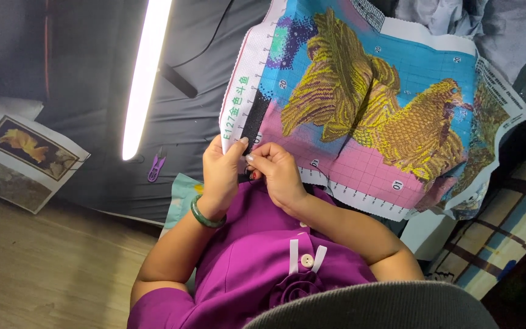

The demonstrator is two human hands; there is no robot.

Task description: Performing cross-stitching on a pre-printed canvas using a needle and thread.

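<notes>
- We saw the left hand point(221, 173) pinching the canvas point(366, 103) at its white edge, thumb and fingers closed on the cloth beside a narrow black stitched strip.
- The right hand point(276, 173) sat just beside it, touching it, fingertips drawn narrow at the same edge; we could not tell whether a needle was between them.
- The canvas was a woven cross-stitch cloth printed with a fine grid, lying rumpled across the lap and the dark grey sheet point(92, 73), near the middle of the view and running up to the right.
- Its picture showed golden, scaly fish shapes on blue above and pink below, with a white numbered border.
- A smooth green bangle point(205, 216) ringed the left wrist.
- The purple top point(257, 268) had a white button and a fabric rosette.
- Small purple snips point(156, 166) lay on the sheet, left of the hands and apart from them.
- A long, bright tube lamp point(144, 73) stood slanted above the snips.
- A glossy paper pattern point(22, 149) with a goldfish picture lay far left, over the wooden floor point(44, 268).
- A plaid cloth point(506, 225) lay at right.
</notes>
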